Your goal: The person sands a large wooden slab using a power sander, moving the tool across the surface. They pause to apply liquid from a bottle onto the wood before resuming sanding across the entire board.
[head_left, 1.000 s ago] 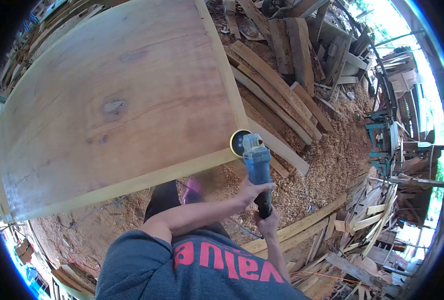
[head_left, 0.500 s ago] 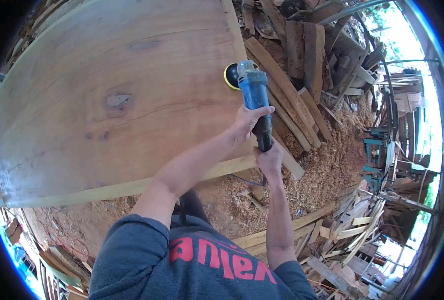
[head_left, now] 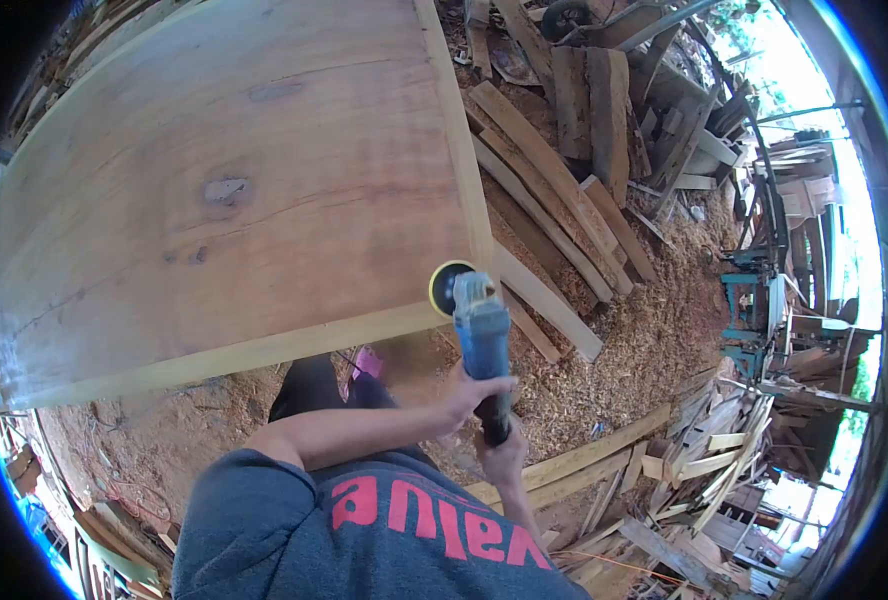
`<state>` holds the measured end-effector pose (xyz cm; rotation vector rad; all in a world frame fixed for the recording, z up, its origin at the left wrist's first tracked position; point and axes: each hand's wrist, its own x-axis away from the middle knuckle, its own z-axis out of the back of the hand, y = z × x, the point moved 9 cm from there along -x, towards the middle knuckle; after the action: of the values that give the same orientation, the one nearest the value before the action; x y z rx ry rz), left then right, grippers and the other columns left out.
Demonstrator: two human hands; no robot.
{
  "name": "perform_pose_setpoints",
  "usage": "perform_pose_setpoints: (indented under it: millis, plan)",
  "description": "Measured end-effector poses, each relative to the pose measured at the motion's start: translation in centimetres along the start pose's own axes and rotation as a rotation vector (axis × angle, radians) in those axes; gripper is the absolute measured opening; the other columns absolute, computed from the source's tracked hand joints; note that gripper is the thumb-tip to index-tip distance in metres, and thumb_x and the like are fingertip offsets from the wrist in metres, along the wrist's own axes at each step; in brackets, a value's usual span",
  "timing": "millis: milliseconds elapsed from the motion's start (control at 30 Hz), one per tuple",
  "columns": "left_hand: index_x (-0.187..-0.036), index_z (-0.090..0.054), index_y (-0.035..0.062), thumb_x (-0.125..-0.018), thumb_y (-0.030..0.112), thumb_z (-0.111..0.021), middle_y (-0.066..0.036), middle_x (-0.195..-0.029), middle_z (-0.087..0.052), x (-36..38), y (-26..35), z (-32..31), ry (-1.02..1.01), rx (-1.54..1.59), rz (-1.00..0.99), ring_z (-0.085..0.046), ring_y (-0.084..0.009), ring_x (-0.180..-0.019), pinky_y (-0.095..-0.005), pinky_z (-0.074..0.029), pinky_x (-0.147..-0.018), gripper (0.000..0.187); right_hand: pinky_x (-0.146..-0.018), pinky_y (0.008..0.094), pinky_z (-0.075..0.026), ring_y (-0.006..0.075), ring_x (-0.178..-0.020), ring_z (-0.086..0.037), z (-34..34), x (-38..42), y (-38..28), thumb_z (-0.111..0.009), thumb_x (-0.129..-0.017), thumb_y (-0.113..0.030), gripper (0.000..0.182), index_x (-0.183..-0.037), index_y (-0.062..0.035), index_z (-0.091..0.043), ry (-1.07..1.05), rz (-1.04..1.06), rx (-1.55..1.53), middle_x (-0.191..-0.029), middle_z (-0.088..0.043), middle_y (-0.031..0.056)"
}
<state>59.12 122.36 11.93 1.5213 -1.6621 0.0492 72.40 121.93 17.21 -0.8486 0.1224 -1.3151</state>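
A blue and black angle grinder (head_left: pixel 484 340) points away from me at the near right corner of a large wooden panel (head_left: pixel 334 240). Its round black sanding pad (head_left: pixel 445 288) with a yellow rim lies over that corner. My left hand (head_left: pixel 467 398) is wrapped round the grinder's body, thumb across the top. Behind it, my right hand (head_left: pixel 504 457) grips the rear of the dark handle. Knots and a pale patch (head_left: pixel 226 190) mark the panel's face, and a lighter wood strip (head_left: pixel 364 327) runs along its edge.
Loose boards (head_left: pixel 554 190) lean and lie to the right of the panel. Wood shavings (head_left: pixel 654 330) cover the ground. A teal metal frame (head_left: pixel 744 310) stands farther right, and a scrap wood pile (head_left: pixel 714 450) lies at the lower right.
Both hands have drawn the grinder back towards my body and slightly left. Its pad has moved from the panel's right edge down to the near right corner.
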Motion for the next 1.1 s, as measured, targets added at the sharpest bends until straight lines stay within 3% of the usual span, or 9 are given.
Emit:
perform_pose_setpoints:
  millis: [167, 233, 400, 567, 667, 867, 967, 1033, 1100]
  plan:
    - [-0.105, -0.057, 0.0070, -0.073, 0.012, -0.081, -0.002, -0.092, -0.063, 0.5, 1.4, 1.4, -0.008, 0.040, 0.036, -0.062, -0.0134, -0.085, -0.0328, -0.051, -0.079, 0.040, -0.061, 0.0385, -0.048, 0.0295, -0.063, -0.063, -1.5, 0.3, -1.1, -0.069, -0.070, -0.013, 0.029, -0.095, -0.0014, -0.060, 0.020, -0.013, -0.017, -0.070, -0.063, 0.0166]
    - [-0.105, -0.057, 0.0069, -0.074, 0.014, -0.080, -0.002, -0.092, -0.063, -0.8, 4.4, 1.8, -0.015, 0.009, 0.018, -0.062, -0.0136, -0.085, -0.0330, -0.051, -0.080, 0.039, -0.061, 0.0388, -0.048, 0.0303, -0.063, -0.063, -1.9, -2.1, -4.2, -0.069, -0.070, -0.013, 0.029, -0.094, -0.0017, -0.059, 0.059, 0.090, -0.005, -0.070, -0.063, 0.0173]
    - [-0.102, -0.060, 0.0039, -0.070, 0.028, -0.082, -0.005, -0.087, -0.065, -6.0, 14.4, 3.3, -0.055, -0.034, -0.084, -0.064, -0.0153, -0.078, -0.0322, -0.053, -0.074, 0.045, -0.068, 0.0368, -0.050, 0.0315, -0.073, -0.065, -4.1, -9.9, -11.1, -0.070, -0.071, -0.012, 0.032, -0.099, 0.0001, -0.060, 0.078, 0.085, -0.021, -0.077, -0.065, 0.0197]
    - [-0.096, -0.061, 0.0043, -0.071, 0.032, -0.080, -0.005, -0.078, -0.065, -11.3, 22.0, 5.2, -0.019, -0.117, -0.172, -0.064, -0.0153, -0.067, -0.0309, -0.054, -0.066, 0.042, -0.070, 0.0373, -0.050, 0.0299, -0.075, -0.067, -6.5, -16.2, -16.2, -0.071, -0.072, -0.011, 0.033, -0.101, 0.0005, -0.060, 0.071, 0.044, -0.119, -0.078, -0.066, 0.0189]
    - [-0.089, -0.062, 0.0061, -0.071, 0.033, -0.079, -0.005, -0.077, -0.064, -11.8, 22.9, 5.5, -0.026, -0.093, -0.249, -0.064, -0.0143, -0.066, -0.0294, -0.053, -0.063, 0.037, -0.070, 0.0376, -0.050, 0.0309, -0.077, -0.067, -7.1, -16.0, -16.9, -0.071, -0.072, -0.010, 0.032, -0.101, 0.0010, -0.060, 0.041, -0.082, -0.107, -0.078, -0.066, 0.0193]
    - [-0.094, -0.060, 0.0065, -0.074, 0.034, -0.077, -0.003, -0.076, -0.064, -6.7, 17.0, 5.4, -0.079, -0.111, -0.122, -0.063, -0.0139, -0.066, -0.0295, -0.053, -0.064, 0.038, -0.069, 0.0390, -0.050, 0.0316, -0.075, -0.066, -7.0, -10.4, -13.5, -0.071, -0.072, -0.014, 0.031, -0.095, 0.0018, -0.057, 0.057, -0.010, -0.070, -0.079, -0.066, 0.0199]
    - [-0.100, -0.059, 0.0073, -0.075, 0.033, -0.078, -0.002, -0.084, -0.064, -3.2, 12.3, 5.7, 0.038, -0.121, -0.162, -0.062, -0.0129, -0.076, -0.0302, -0.051, -0.074, 0.040, -0.069, 0.0405, -0.050, 0.0335, -0.076, -0.066, -5.6, -5.6, -11.3, -0.069, -0.071, -0.014, 0.031, -0.096, 0.0015, -0.058, 0.030, 0.025, -0.046, -0.078, -0.065, 0.0213]
    - [-0.102, -0.059, 0.0081, -0.075, 0.030, -0.078, -0.001, -0.090, -0.063, -0.2, 8.8, 5.0, 0.056, -0.072, -0.103, -0.061, -0.0124, -0.083, -0.0306, -0.050, -0.078, 0.039, -0.068, 0.0354, -0.049, 0.0236, -0.069, -0.062, -4.8, -2.5, -8.2, -0.069, -0.071, -0.011, 0.030, -0.098, 0.0004, -0.059, 0.046, 0.047, -0.027, -0.073, -0.062, 0.0149]
    - [-0.103, -0.059, 0.0084, -0.076, 0.027, -0.079, -0.001, -0.093, -0.063, 1.7, 4.8, 4.8, 0.034, -0.060, -0.049, -0.060, -0.0123, -0.085, -0.0308, -0.049, -0.080, 0.038, -0.067, 0.0363, -0.049, 0.0246, -0.069, -0.063, -4.0, 0.4, -6.1, -0.070, -0.071, -0.013, 0.032, -0.099, -0.0004, -0.060, 0.026, 0.113, -0.034, -0.075, -0.063, 0.0149]
